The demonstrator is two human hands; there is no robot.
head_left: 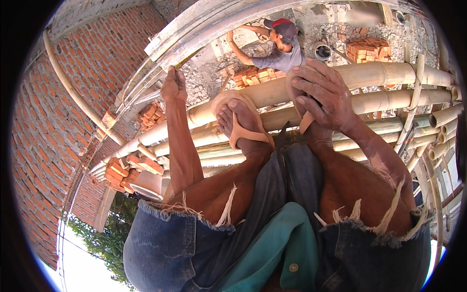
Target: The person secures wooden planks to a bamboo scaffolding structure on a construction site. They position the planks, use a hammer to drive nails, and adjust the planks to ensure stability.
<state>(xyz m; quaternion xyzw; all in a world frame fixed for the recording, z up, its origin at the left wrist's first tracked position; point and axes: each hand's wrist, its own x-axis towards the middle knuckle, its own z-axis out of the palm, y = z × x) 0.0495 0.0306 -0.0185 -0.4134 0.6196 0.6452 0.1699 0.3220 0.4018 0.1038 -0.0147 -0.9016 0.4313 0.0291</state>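
My left hand [174, 85] is raised beside the pale formwork edge, its fingers pinched together. A thin yellow strip [184, 62], like a measuring tape, runs from its fingertips along the underside of a long grey-white beam [194, 36]. Over my right foot lies my right hand [325, 92], fingers stretched and slightly bent, touching the front of the tan sandal [293, 90]; nothing shows in its grasp. My left foot wears the matching sandal [239, 130]. Both feet stand on thick bamboo poles [272, 95], and I am squatting.
Below, a person in a cap [287, 53] reaches toward the beam. Brick stacks [368, 50] and rubble lie on the ground there. A brick wall [82, 73] rises at left. More bamboo poles [447, 116] and an upright bamboo strut [412, 104] stand at right. Loose bricks [119, 175] sit lower left.
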